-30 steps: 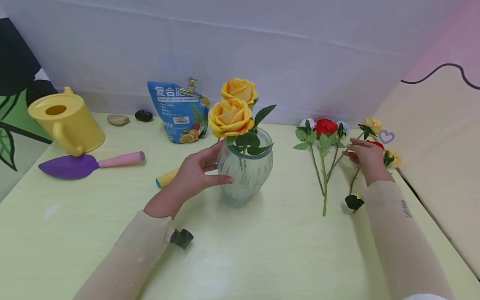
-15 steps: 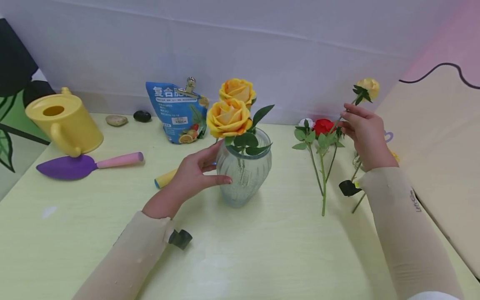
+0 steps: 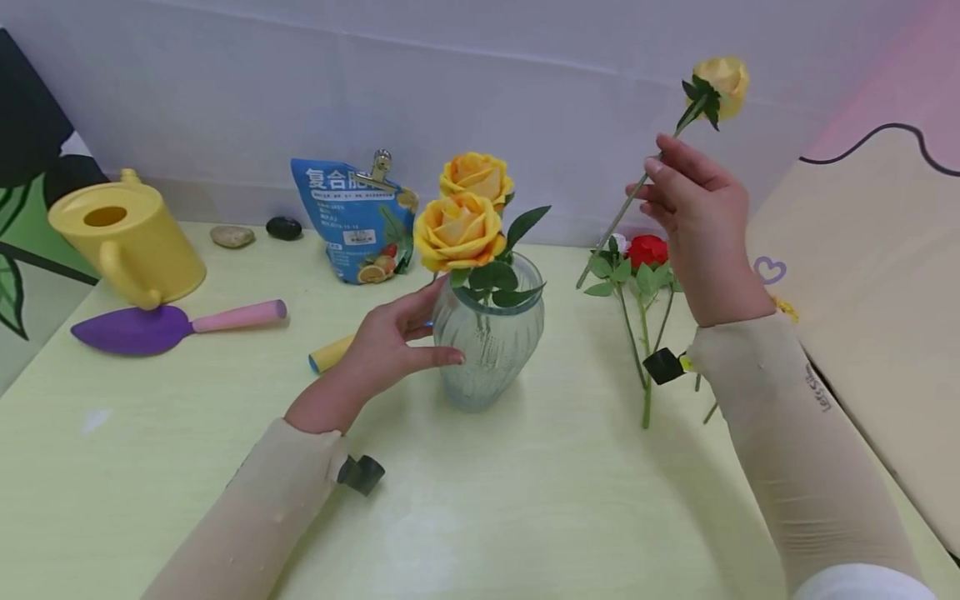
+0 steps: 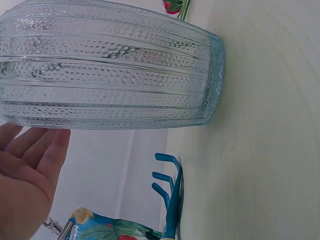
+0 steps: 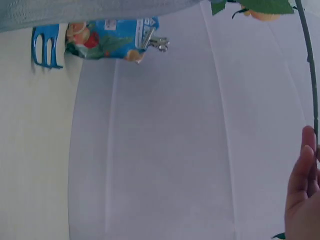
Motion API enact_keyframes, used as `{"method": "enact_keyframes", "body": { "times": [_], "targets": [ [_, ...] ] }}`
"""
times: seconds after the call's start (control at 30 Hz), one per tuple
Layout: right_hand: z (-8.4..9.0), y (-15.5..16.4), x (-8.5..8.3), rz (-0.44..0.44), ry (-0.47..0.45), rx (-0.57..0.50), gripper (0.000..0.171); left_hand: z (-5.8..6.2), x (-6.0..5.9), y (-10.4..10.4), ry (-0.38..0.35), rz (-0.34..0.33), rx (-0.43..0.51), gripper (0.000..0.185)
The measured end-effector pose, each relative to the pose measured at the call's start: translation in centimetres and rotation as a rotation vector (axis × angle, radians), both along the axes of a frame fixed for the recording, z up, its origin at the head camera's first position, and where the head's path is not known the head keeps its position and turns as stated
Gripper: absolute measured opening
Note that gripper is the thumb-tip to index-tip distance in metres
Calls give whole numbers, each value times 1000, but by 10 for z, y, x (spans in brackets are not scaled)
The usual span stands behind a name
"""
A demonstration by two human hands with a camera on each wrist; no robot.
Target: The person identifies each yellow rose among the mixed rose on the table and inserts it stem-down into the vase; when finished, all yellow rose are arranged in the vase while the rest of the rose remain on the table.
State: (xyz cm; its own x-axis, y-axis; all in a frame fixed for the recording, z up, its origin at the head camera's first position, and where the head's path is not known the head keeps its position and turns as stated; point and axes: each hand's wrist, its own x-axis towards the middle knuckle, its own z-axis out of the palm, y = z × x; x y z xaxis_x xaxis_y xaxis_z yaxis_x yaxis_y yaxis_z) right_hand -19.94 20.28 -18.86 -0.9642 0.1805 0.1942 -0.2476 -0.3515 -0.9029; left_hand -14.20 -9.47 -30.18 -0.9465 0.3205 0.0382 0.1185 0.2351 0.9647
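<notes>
You are steadying the ribbed glass vase (image 3: pixel 489 350) with your left hand (image 3: pixel 386 346), its fingers straight and spread against the vase's near-left side, thumb lying across the front, gripping nothing; the vase is standing upright on the pale green tabletop (image 3: pixel 525 500), just left of the middle. Two yellow roses (image 3: pixel 459 229) are already sitting in it, their leaves spilling over the rim. To the right, you are lifting your right hand (image 3: pixel 701 221) well above the tabletop, fingers and thumb pinching the stem of a yellow rosebud (image 3: pixel 720 79), which is tilting so the bud is pointing up and to the right and the stem's lower end is angling down toward the vase. Beneath that hand, a red rose (image 3: pixel 648 250) and other loose stems are lying on the tabletop. Farther back on the left, a purple trowel (image 3: pixel 142 327) with a pink handle is resting beside a yellow watering can (image 3: pixel 123 250), and a clipped blue pouch (image 3: pixel 356 221) is leaning against the white backdrop.
</notes>
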Motion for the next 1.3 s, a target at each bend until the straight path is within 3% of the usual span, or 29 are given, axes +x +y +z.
{"method": "enact_keyframes", "body": {
  "times": [0.2, 0.37, 0.53, 0.77, 1.0, 1.13, 1.2, 1.3],
  "targets": [
    [6, -24, 8, -76, 160, -30, 32, -1, 0, 0, 3, -6, 2, 83],
    [2, -37, 12, -112, 215, 40, 31, 0, -1, 0, -3, -4, 0, 83],
    [-7, -48, 19, -74, 250, 121, 31, 0, -1, 0, 15, -7, -8, 82],
    [-25, -61, 26, 49, 280, 263, 30, -1, 0, -2, 49, -27, 15, 84],
    [-36, -70, 34, 189, 203, 465, 22, -2, 0, -4, 47, -25, 13, 83],
    [-41, -67, 36, 227, 184, 600, 19, -2, -1, -3, 40, -27, 17, 83],
    [-45, -64, 35, 225, 191, 594, 17, -2, -1, -2, 39, -28, 14, 83],
    [-49, -62, 33, 210, 200, 479, 17, -1, -1, -3, 45, -26, 0, 83]
  ]
}}
